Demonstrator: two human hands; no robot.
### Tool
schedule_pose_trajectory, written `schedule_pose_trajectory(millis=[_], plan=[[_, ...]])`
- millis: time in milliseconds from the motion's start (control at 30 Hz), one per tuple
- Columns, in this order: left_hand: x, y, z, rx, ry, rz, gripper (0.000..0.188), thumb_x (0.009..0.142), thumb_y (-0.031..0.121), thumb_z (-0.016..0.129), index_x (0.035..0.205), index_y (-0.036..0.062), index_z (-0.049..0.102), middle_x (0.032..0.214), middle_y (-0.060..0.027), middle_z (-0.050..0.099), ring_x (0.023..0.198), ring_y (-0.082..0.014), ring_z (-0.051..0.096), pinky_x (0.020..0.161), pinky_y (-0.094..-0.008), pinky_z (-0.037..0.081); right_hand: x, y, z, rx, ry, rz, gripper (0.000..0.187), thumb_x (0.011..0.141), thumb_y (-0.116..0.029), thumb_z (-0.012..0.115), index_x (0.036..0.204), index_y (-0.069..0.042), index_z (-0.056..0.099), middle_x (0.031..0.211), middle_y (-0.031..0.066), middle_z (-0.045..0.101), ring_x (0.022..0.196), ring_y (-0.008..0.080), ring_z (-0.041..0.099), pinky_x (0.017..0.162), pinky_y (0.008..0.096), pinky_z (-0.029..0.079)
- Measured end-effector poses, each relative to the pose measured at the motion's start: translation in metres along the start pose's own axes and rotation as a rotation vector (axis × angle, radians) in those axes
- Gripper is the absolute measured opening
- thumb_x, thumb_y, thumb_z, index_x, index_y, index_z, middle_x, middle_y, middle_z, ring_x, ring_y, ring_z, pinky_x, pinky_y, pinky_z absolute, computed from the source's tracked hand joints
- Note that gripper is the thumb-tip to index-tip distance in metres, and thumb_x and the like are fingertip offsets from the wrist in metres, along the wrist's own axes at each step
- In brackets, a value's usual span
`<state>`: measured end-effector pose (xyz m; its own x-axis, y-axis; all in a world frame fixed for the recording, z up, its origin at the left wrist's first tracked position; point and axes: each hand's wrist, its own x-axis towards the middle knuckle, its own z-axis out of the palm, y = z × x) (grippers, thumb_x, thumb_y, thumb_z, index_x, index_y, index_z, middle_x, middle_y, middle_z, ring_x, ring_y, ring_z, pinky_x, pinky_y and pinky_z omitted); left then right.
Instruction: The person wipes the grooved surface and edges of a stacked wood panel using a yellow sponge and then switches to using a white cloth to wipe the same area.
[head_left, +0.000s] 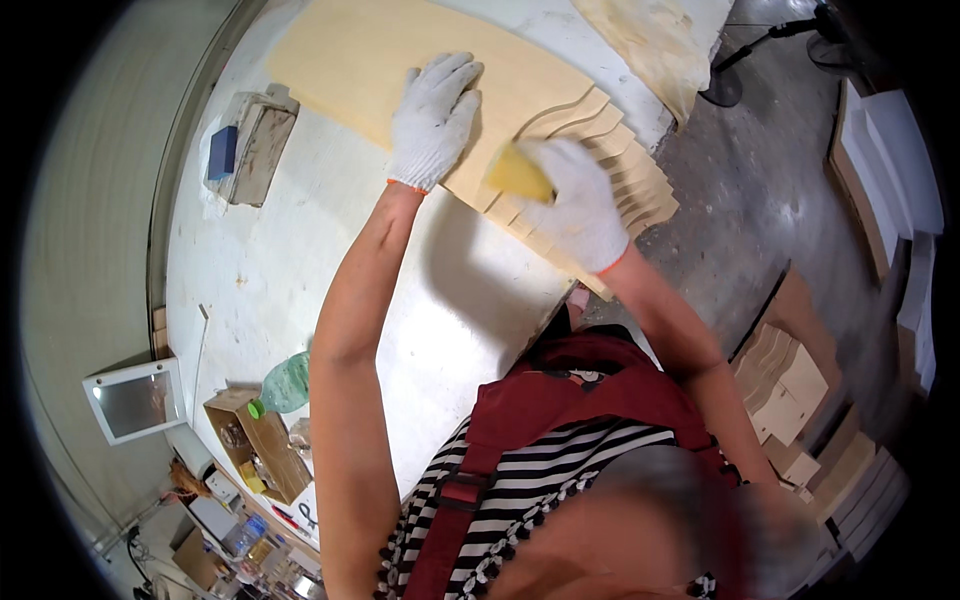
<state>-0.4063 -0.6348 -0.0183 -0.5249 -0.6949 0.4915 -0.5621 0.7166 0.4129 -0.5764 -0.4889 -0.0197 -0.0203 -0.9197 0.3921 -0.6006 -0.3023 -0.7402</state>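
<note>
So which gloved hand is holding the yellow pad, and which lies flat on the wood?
The right hand grips the yellow pad at the stacked panels' stepped edges; the left hand lies flat, holding nothing.

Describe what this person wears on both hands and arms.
Both the left hand and the right hand wear white knitted work gloves with a thin orange-red trim at the cuff. The gloves end at the wrists. Above them the forearms are bare, with no sleeves, watch or bands visible.

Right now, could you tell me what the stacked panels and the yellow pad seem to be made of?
The stacked panels look like pale bare wood or plywood, matte, with thin layered edges. The yellow pad in the right hand looks like sponge or folded sandpaper; hard to tell.
</note>
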Motion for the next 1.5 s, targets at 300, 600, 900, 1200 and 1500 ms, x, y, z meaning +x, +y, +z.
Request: schedule_pose_trajectory(millis=[300,600,900,1200,1500], plan=[[-0.001,-0.003,0.001,0.023,0.005,0.008,0.03,0.09,0.015,0.063,0.117,0.0028,0.07,0.128,-0.0117,0.067,0.125,-0.032,0.057,0.105,-0.0411,0.043,-0.03,-0.006,-0.047,0.032,0.137,-0.02,0.053,0.074,-0.022,0.085,0.12,-0.004,0.068,0.107,0.0157,0.068,0.097,0.0325,0.067,0.088,0.0403,0.054],[0.0,0.002,-0.003,0.034,-0.055,-0.051,0.035,0.094,0.017,0.063,0.125,0.004,0.069,0.136,-0.012,0.064,0.131,-0.032,0.054,0.111,-0.0389,0.042,0.015,0.046,-0.031,-0.173,0.256,0.02,0.046,0.076,-0.022,0.08,0.118,-0.006,0.067,0.104,0.0153,0.068,0.099,0.0341,0.063,0.088,0.0429,0.051],[0.001,-0.004,0.001,-0.012,-0.049,-0.049,0.033,0.093,0.015,0.064,0.123,0.0028,0.069,0.134,-0.0137,0.065,0.129,-0.0316,0.054,0.111,-0.0403,0.04,-0.056,-0.021,-0.007,0.056,-0.147,-0.001,0.052,0.075,-0.024,0.083,0.12,-0.005,0.066,0.113,0.0162,0.065,0.106,0.0343,0.063,0.093,0.0398,0.052],[0.003,-0.003,-0.001,0.045,-0.095,-0.05,0.036,0.094,0.015,0.063,0.128,0.0022,0.067,0.139,-0.0124,0.062,0.132,-0.0298,0.052,0.113,-0.0376,0.04,0.003,0.073,-0.08,-0.098,0.377,0.154,0.044,0.076,-0.021,0.08,0.116,-0.003,0.069,0.104,0.016,0.068,0.097,0.0336,0.066,0.086,0.0406,0.054],[0.0,0.002,-0.001,0.03,-0.008,-0.055,0.032,0.09,0.018,0.066,0.118,0.0037,0.072,0.129,-0.0121,0.067,0.126,-0.0315,0.057,0.106,-0.0403,0.044,-0.003,0.059,-0.044,-0.322,0.229,0.118,0.048,0.078,-0.017,0.077,0.122,-0.005,0.066,0.113,0.0148,0.067,0.108,0.035,0.061,0.094,0.0412,0.051]])
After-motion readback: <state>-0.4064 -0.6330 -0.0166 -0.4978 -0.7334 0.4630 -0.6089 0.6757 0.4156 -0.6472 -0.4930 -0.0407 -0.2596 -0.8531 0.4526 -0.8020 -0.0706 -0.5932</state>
